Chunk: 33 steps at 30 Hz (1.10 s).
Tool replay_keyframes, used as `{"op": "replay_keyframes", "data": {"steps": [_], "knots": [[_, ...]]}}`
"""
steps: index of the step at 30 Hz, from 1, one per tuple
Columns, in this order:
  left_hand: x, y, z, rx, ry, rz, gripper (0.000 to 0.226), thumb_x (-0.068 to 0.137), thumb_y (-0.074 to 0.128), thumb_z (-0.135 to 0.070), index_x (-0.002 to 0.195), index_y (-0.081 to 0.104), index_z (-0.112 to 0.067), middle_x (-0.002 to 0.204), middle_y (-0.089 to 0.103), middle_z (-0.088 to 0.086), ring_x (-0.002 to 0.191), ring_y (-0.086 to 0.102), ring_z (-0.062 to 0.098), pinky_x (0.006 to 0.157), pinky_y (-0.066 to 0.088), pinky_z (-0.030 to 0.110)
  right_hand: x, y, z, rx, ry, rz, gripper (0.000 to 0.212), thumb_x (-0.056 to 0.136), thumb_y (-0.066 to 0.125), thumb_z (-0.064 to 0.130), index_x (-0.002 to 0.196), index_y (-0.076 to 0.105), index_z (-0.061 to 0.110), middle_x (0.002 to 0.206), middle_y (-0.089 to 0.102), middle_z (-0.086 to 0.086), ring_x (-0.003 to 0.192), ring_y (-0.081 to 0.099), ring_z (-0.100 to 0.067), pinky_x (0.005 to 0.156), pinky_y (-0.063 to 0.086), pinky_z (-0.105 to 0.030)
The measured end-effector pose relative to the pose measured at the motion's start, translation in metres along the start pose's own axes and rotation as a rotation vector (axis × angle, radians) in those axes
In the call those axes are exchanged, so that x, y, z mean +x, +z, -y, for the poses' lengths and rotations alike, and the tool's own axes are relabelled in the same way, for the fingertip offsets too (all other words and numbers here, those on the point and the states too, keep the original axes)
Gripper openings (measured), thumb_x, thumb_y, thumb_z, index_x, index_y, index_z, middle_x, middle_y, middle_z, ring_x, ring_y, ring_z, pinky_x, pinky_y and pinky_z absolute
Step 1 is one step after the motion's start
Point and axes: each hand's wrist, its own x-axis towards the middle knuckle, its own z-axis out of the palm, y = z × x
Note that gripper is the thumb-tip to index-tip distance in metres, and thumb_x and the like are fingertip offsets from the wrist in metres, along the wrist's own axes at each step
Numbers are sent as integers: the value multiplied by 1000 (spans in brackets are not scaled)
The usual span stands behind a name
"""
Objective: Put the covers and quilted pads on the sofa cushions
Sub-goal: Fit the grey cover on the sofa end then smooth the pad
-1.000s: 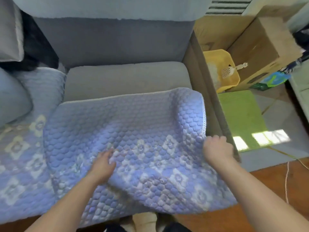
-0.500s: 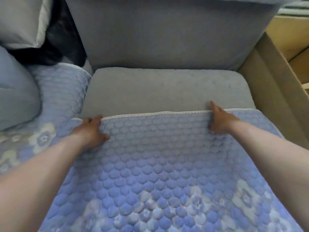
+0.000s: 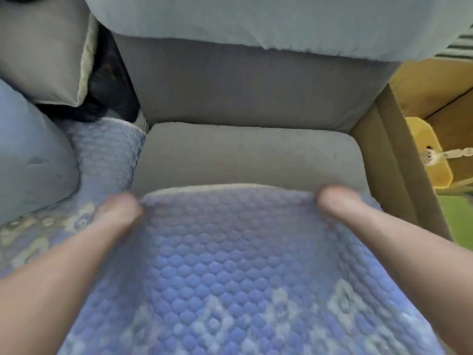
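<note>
Blue honeycomb-quilted pad (image 3: pixel 230 265) held by both blurred hands over smooth grey cushion (image 3: pixel 245 155).

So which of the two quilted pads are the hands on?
The middle quilted pad, with left hand and right hand at its far edge; the other pad lies untouched alongside.

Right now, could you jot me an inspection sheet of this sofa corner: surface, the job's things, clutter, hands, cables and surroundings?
Surface: grey seat cushion, its far part bare.
Job's things: blue quilted pad covers the near part; a second quilted pad lies on the neighbouring seat.
Clutter: pillows piled at left.
Hands: left hand and right hand at the pad's far edge; too blurred to judge the grip.
Cables: nothing seen.
Surroundings: cardboard box and yellow tray at right.
</note>
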Motion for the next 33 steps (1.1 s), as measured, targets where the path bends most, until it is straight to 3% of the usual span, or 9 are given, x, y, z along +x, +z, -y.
{"op": "replay_keyframes", "data": {"steps": [2,4,6,11,16,21,24,30,33], "knots": [[26,-37,-43,-402,85,-553,42,94,54,-12,136,54,-6,137,49,26,111,60,45,93,49,47,52,-27,0,243,71,-496,51,97,21,13,137,52,6,146,45,-23,129,53,-39,96,49,-42],[32,-50,-89,-637,179,-588,80,90,60,-16,157,19,-27,163,7,19,132,44,44,105,41,48,77,-32,10,490,18,-671,58,96,44,16,152,29,12,162,9,-22,138,40,-42,108,40,-46],[28,-28,-123,-594,215,-421,96,89,63,-31,158,-4,-40,164,-23,10,151,14,40,116,31,49,92,-15,22,619,-108,-655,86,90,63,29,159,11,22,165,-13,-15,142,34,-41,112,34,-43],[20,85,-116,-285,112,123,87,85,37,-82,148,-17,-57,160,-35,-8,149,-23,42,109,14,77,95,85,38,432,4,-103,84,89,41,74,157,1,44,167,-15,-1,152,-5,-41,119,17,-61],[41,105,-100,-286,98,115,102,67,43,-96,135,-27,-68,153,-45,-14,146,-28,44,103,18,81,99,125,33,454,87,-83,92,87,43,78,154,-12,48,164,-26,3,151,-16,-39,115,13,-67],[40,93,-93,-225,110,-80,72,88,50,-71,146,11,-55,160,12,1,143,17,39,100,38,62,104,128,34,499,97,-268,69,93,54,59,150,24,36,162,13,-7,145,13,-40,111,26,-59],[32,99,-66,-94,195,-344,30,101,44,-38,128,44,-25,127,53,5,119,49,31,89,45,44,108,125,41,412,82,-443,30,100,54,35,122,55,15,128,51,-10,123,40,-35,97,44,-48],[39,95,-50,122,353,-361,23,86,46,-11,100,64,-14,99,67,9,99,62,32,80,43,42,106,117,47,483,-85,-599,15,100,50,12,93,63,8,97,48,-8,100,50,-35,73,44,-37],[28,95,-29,121,150,-301,20,87,49,-15,102,63,-13,105,68,9,105,61,30,85,44,38,87,128,58,537,-217,-686,13,101,49,15,99,61,10,114,50,-11,106,45,-33,79,45,-40]]}}
